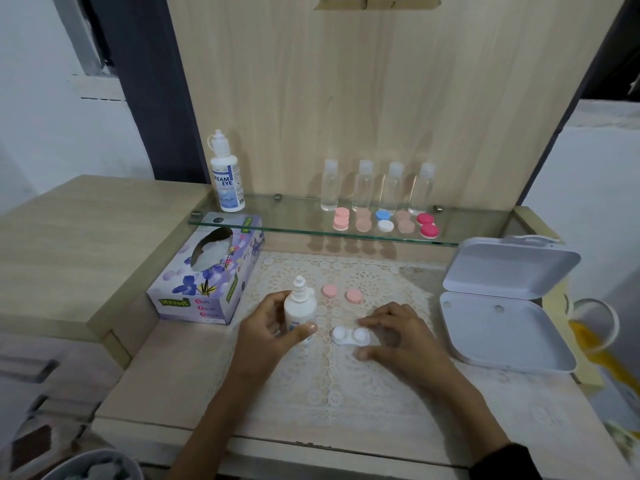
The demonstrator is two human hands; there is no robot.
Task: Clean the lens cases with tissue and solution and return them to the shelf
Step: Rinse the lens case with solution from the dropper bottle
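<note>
**Here, both hands are working at the lace mat**

The left grip (266,327) is closing around a small white solution bottle (299,306), which is standing upright with its cap on. The thumb is pressing across the front and the fingers are wrapping behind. Just to its right, the white lens case (350,336) is lying on the lace mat (329,393) with both cups uncovered. The right grip (405,337) is curling about the case's right end and pinching it between forefinger and thumb. Two pink caps (329,291) are sitting on the mat just beyond the case, apart from each other.

A tissue box (207,282) is resting on the surface (166,375) to the left, with a tissue poking out of its slot. A white hinged box (502,306) is lying open on the right.

Behind, a glass shelf (294,216) is carrying a large solution bottle (227,174) at its left end and four clear bottles (379,187) in a row. Five closed lens cases (384,220) are lining up in front of the clear bottles: pink, beige, blue and white, beige, red.
</note>
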